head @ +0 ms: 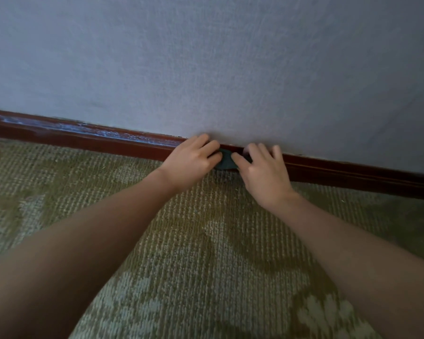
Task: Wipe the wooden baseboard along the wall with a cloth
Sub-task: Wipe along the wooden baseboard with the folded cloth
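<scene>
At the left, along the foot of the pale blue-grey textured wall [206, 57], a long dark red-brown wooden baseboard [83, 140], with whitish dusty streaks on its upper edge from the left end almost up to the hands. Below it, a green patterned carpet floor [181, 241].

Near the middle of the baseboard, the left hand [191, 162], fingers [212, 145] curled over the top edge and closed on a small dark green cloth [227, 162]. Cloth pressed against the front face of the baseboard, between both hands, its low edge near the floor.

Directly to the right, the right hand [262, 172], thumb laid on the cloth, fingers a little spread and bent over the top edge, seemingly clamped on the other end of the cloth; underside hidden, so not fully sure. Further right, baseboard darker and without visible streaks.

Judged as the wiping step itself, in progress. Probably called for next: to slide the cloth leftward over the streaked part, with steady pressure on both top edge and front face.
</scene>
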{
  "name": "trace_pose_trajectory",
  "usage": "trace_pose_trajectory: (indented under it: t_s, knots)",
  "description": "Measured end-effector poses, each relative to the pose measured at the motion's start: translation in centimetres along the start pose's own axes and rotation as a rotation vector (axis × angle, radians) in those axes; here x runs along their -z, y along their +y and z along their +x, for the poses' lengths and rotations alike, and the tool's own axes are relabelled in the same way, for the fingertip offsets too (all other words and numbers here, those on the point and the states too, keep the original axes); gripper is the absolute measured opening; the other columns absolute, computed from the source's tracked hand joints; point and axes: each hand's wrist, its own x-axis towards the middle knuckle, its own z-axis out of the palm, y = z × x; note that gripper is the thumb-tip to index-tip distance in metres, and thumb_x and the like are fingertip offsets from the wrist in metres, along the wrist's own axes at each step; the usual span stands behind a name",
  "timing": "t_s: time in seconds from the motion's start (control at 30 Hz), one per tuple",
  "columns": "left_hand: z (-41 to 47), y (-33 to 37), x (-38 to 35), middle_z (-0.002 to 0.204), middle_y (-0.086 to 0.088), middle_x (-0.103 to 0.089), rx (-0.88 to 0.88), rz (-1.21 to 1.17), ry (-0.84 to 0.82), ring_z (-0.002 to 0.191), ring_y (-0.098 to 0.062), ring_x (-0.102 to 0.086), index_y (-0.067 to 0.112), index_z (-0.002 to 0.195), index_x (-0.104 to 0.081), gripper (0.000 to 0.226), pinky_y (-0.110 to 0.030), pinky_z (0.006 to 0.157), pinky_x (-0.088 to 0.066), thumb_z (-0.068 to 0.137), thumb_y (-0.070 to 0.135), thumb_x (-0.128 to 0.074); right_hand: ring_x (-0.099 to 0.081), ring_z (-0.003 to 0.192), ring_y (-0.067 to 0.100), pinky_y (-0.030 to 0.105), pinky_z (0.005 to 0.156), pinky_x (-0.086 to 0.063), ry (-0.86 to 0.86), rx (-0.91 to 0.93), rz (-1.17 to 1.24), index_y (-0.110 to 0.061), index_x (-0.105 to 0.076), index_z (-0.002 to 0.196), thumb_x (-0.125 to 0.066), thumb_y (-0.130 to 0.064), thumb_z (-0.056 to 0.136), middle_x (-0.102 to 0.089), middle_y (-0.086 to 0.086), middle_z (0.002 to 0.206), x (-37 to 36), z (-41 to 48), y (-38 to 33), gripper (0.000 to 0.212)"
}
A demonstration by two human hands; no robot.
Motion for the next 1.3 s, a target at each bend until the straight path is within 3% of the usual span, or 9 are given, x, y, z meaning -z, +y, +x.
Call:
trace_pose_trajectory:
  t_s: [0.17, 0.47, 0.67, 0.87, 1.13, 1.3]
  knots:
    - [-0.3, -0.6, 1.1, 0.085, -0.018, -0.063, -0.064, -0.02, -0.02, 0.074, -0.031, -0.059, -0.004, 0.088, -0.068, 0.02, -0.036, 0.064, -0.051, 0.079, -0.002, -0.051, -0.056, 0.075, 0.038, 0.04, 0.06, -0.046, -0.095, -0.029, 0.146, 0.006, -0.065, 0.101, -0.074, 0.01, 0.066, -0.056, 0.023, 0.084, 1.4, -0.4, -0.7, 0.036]
    - [-2.6, -0.5, 4.8, 0.085, -0.019, -0.064, -0.086, -0.112, -0.063, 0.073, -0.032, -0.06, -0.008, 0.089, -0.067, 0.028, -0.038, 0.065, -0.053, 0.081, -0.006, -0.04, -0.057, 0.075, 0.036, 0.037, 0.054, -0.049, -0.185, 0.063, 0.133, 0.009, -0.066, 0.094, -0.074, 0.014, 0.063, -0.062, 0.021, 0.089, 5.0, 0.0, -3.3, 0.032]
    - [-2.8, -1.3, 4.7, 0.078, -0.019, -0.063, -0.072, -0.089, -0.025, 0.067, -0.031, -0.06, -0.009, 0.085, -0.068, 0.029, -0.035, 0.06, -0.052, 0.083, -0.004, -0.039, -0.059, 0.072, 0.031, 0.031, 0.055, -0.046, -0.125, 0.093, 0.076, 0.004, -0.069, 0.086, -0.082, 0.007, 0.052, -0.061, 0.016, 0.081, 4.6, 1.4, -3.6, 0.036]
    - [-2.0, -2.8, 2.0, 0.075, -0.019, -0.061, -0.077, -0.017, 0.009, 0.064, -0.03, -0.059, -0.009, 0.082, -0.068, 0.029, -0.035, 0.056, -0.051, 0.086, 0.0, -0.04, -0.06, 0.072, 0.033, 0.031, 0.057, -0.047, -0.043, 0.156, 0.075, 0.004, -0.069, 0.095, -0.082, 0.003, 0.055, -0.061, 0.019, 0.082, 0.8, 2.5, -2.0, 0.043]
    - [-0.9, -2.1, 3.8, 0.074, -0.016, -0.059, -0.073, 0.02, -0.074, 0.064, -0.028, -0.058, -0.006, 0.076, -0.066, 0.022, -0.034, 0.056, -0.049, 0.083, -0.001, -0.047, -0.058, 0.071, 0.034, 0.032, 0.056, -0.046, -0.095, 0.106, 0.177, 0.006, -0.067, 0.088, -0.081, 0.005, 0.059, -0.058, 0.02, 0.079, 2.2, 2.4, -2.0, 0.032]
    - [-1.7, -3.2, 2.3, 0.072, -0.016, -0.06, -0.049, 0.045, -0.022, 0.062, -0.028, -0.057, -0.006, 0.075, -0.067, 0.026, -0.033, 0.055, -0.047, 0.086, 0.0, -0.044, -0.058, 0.069, 0.033, 0.031, 0.055, -0.046, 0.024, 0.055, 0.213, 0.005, -0.068, 0.09, -0.081, 0.004, 0.06, -0.058, 0.02, 0.079, -0.1, 3.0, -2.7, 0.032]
